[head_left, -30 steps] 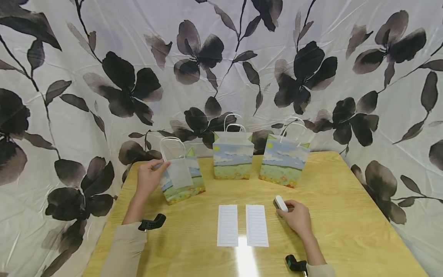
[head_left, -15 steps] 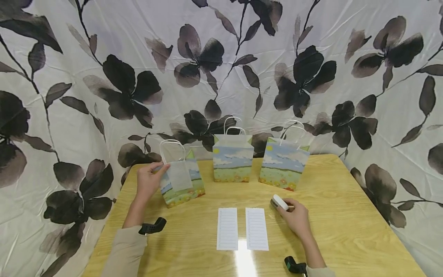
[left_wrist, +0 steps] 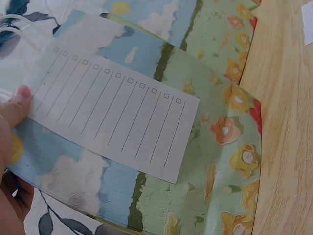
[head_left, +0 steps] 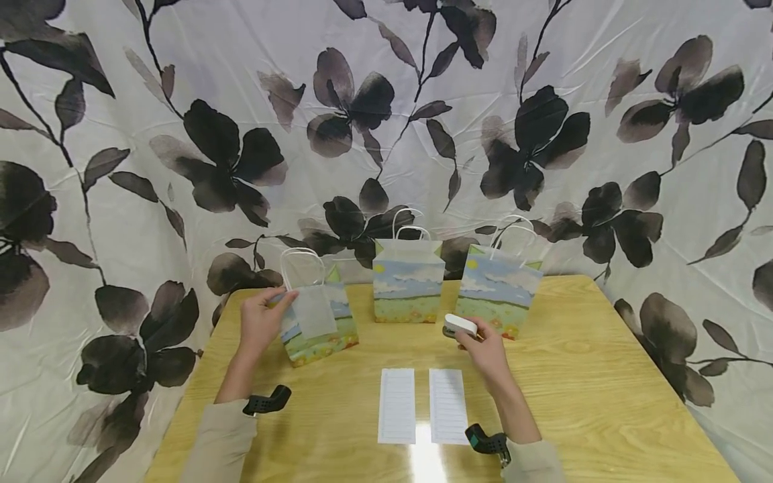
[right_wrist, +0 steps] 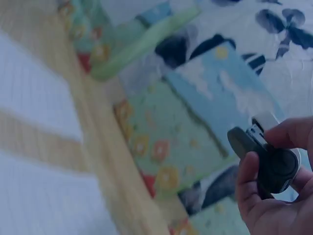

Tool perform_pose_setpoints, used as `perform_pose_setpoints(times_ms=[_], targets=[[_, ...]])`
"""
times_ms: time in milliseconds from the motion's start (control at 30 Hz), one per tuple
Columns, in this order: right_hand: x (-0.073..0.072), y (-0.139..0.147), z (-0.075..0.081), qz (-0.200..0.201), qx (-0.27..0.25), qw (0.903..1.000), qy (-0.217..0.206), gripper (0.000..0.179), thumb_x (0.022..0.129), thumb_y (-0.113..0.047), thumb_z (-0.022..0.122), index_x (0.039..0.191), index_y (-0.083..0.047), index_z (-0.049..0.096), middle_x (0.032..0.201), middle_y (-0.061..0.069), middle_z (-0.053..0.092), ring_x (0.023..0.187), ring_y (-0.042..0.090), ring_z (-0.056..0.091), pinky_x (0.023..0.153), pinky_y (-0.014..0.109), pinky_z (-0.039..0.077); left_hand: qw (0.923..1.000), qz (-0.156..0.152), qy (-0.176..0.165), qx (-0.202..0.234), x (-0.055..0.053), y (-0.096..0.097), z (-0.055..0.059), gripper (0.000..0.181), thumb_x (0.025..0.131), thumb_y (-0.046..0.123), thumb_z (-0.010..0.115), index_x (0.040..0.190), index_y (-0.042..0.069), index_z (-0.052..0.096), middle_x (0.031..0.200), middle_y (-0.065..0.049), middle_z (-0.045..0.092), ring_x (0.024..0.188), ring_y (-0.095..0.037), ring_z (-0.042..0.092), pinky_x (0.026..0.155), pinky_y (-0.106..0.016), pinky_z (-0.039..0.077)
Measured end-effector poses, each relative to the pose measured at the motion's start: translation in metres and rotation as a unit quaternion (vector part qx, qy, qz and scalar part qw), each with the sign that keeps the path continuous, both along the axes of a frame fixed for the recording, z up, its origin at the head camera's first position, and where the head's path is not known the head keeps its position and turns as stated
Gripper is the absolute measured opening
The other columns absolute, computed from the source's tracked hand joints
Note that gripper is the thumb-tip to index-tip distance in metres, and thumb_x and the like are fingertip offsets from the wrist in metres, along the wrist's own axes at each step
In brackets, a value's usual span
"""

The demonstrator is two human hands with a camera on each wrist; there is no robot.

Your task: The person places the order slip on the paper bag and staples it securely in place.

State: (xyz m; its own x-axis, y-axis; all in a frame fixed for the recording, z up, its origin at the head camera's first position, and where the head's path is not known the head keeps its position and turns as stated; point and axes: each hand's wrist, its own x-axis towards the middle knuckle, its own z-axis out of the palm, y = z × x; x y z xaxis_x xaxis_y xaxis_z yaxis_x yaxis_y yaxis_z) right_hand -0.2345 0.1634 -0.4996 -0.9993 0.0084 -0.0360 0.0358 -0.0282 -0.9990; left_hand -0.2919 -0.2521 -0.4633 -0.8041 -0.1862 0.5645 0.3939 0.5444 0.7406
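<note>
My left hand (head_left: 260, 325) pinches a white checklist slip (left_wrist: 112, 112) against the front of the left paper gift bag (head_left: 344, 327), thumb on the slip and the other fingers behind the bag. Small boxes and ruled lines cover the slip. That bag leans slightly, its white handles standing up. With my right hand (head_left: 490, 355) I grip a small white and dark grey stapler (right_wrist: 266, 161) between thumb and fingers. In the head view the stapler is in front of the other bags, overlapping the lower corner of the right gift bag (head_left: 498, 288).
A middle gift bag (head_left: 407, 288) with the same meadow print stands at the table's back edge. Two more lined slips (head_left: 396, 406) lie side by side on the wooden table (head_left: 604, 376). A floral cloth (head_left: 398, 80) hangs behind.
My right hand has carried the stapler leftward and farther back, from beside the loose slips to in front of the bags. The left hand keeps the slip in the same place.
</note>
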Motion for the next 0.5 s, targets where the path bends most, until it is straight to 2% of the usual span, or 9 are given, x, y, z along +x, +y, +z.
perform_pose_setpoints(times_ms=[100,267,367,500], targets=[[-0.007,-0.015,0.011,0.032,-0.059,0.9977,-0.012,0.037,0.098,-0.005,0.057,0.134,-0.002,0.048,0.131,0.022,0.045,0.102,0.025,0.056,0.083,0.033,0.051,1.0000,0.000,0.002,0.000,0.000,0.000,0.001,0.020,0.083,0.015,0.080,0.094,-0.001,0.077,0.090,-0.014,0.072,0.077,0.000,0.060,0.067,-0.011,0.044],[-0.016,-0.041,0.023,0.105,-0.130,0.9856,-0.020,0.039,0.101,-0.003,0.051,0.138,-0.002,0.040,0.127,0.024,0.042,0.088,0.024,0.062,0.079,0.033,0.054,1.0000,0.000,-0.005,0.002,0.001,-0.001,0.001,0.020,0.083,0.014,0.080,0.093,-0.002,0.077,0.089,-0.016,0.072,0.076,-0.007,0.063,0.065,-0.011,0.044],[-0.022,-0.057,0.030,0.130,-0.138,0.9818,-0.013,0.036,0.101,-0.002,0.051,0.135,0.000,0.042,0.123,0.024,0.046,0.090,0.024,0.061,0.079,0.033,0.054,0.9999,0.001,-0.012,-0.002,0.002,-0.001,0.001,0.022,0.083,0.016,0.080,0.094,-0.003,0.077,0.089,-0.016,0.072,0.077,-0.017,0.065,0.064,-0.011,0.044],[-0.031,-0.080,0.038,0.143,-0.115,0.9830,-0.011,0.037,0.098,-0.005,0.058,0.132,-0.001,0.045,0.123,0.021,0.048,0.092,0.024,0.057,0.079,0.032,0.052,0.9996,0.008,-0.026,-0.001,0.000,-0.002,0.000,0.027,0.084,0.020,0.079,0.098,-0.003,0.076,0.093,-0.017,0.072,0.083,-0.026,0.066,0.066,-0.011,0.043]])
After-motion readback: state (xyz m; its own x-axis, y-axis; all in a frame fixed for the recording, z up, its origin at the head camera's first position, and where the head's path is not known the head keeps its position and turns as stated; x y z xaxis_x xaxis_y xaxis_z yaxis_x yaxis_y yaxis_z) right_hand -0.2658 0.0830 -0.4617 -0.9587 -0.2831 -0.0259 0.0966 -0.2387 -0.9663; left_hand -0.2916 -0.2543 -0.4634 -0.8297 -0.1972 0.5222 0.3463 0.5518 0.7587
